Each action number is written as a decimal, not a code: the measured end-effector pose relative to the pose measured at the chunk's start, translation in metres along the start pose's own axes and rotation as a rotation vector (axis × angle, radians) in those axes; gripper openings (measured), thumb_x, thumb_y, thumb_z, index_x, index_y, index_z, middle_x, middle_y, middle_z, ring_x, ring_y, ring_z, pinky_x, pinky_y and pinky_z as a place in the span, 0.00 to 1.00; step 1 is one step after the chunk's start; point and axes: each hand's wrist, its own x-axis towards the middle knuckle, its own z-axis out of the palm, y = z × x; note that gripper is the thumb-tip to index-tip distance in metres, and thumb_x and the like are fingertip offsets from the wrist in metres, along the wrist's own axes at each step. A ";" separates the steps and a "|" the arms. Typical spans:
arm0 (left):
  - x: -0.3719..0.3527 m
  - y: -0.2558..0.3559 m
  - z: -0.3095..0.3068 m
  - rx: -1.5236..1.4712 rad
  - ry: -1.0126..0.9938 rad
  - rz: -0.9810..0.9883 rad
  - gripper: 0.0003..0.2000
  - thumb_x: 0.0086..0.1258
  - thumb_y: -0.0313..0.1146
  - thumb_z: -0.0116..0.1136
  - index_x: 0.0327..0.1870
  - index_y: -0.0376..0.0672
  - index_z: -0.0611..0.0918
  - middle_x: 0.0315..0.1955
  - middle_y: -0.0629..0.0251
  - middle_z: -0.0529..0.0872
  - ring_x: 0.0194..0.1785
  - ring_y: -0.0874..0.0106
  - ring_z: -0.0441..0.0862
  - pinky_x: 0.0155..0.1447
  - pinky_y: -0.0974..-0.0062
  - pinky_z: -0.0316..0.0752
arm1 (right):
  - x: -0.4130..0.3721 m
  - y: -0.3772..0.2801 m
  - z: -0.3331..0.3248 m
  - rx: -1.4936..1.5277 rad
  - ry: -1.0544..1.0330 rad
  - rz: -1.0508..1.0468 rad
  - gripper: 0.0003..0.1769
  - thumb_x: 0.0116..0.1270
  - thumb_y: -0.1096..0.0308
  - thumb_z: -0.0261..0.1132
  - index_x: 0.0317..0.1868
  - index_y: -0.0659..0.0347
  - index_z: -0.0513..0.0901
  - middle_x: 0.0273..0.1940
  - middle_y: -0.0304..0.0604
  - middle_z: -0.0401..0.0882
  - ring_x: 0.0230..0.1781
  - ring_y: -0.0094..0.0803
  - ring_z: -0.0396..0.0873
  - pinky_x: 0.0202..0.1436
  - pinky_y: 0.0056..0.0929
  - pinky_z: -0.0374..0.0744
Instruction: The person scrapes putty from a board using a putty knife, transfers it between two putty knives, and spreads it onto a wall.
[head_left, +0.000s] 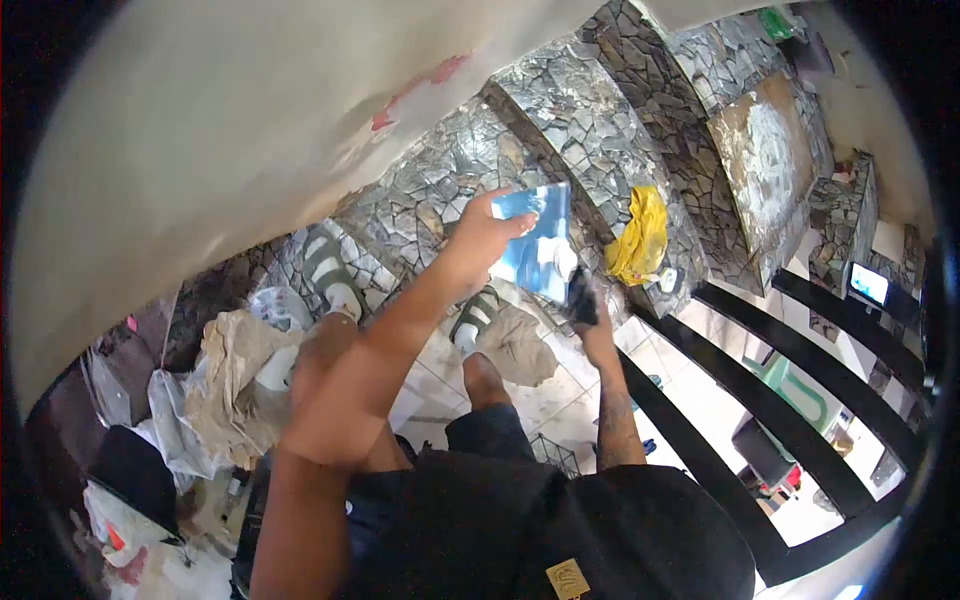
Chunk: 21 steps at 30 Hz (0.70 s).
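Note:
My left hand [482, 238] grips one side of a shiny, bluish flat rectangular plate [525, 262], its thumb lying across the face. White paste [560, 258] sits on the plate near its right edge. At that edge is my right hand [598, 335], its fingers closed around a black thing [581, 298] that touches or overlaps the plate. Blur hides its exact kind; it may be the handle of a tool. A crumpled yellow plastic bag or cloth [638, 238] lies on the stone step just beyond my right hand.
Stone-patterned steps [590, 120] rise ahead, beside a pale wall [250, 110] with red patches. A black railing [720, 365] runs along the right. Crumpled brown paper [235, 375] lies at the left. A white-smeared board [765, 150] rests higher up. Below the railing is a green chair [795, 390].

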 end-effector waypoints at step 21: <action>-0.129 -0.044 0.047 -0.107 0.202 -0.195 0.19 0.57 0.26 0.60 0.50 0.38 0.71 0.40 0.67 0.77 0.42 0.74 0.76 0.51 0.73 0.72 | -0.190 0.385 0.062 0.004 -0.326 0.422 0.27 0.52 0.76 0.52 0.56 0.67 0.71 0.50 0.55 0.74 0.52 0.44 0.71 0.57 0.32 0.67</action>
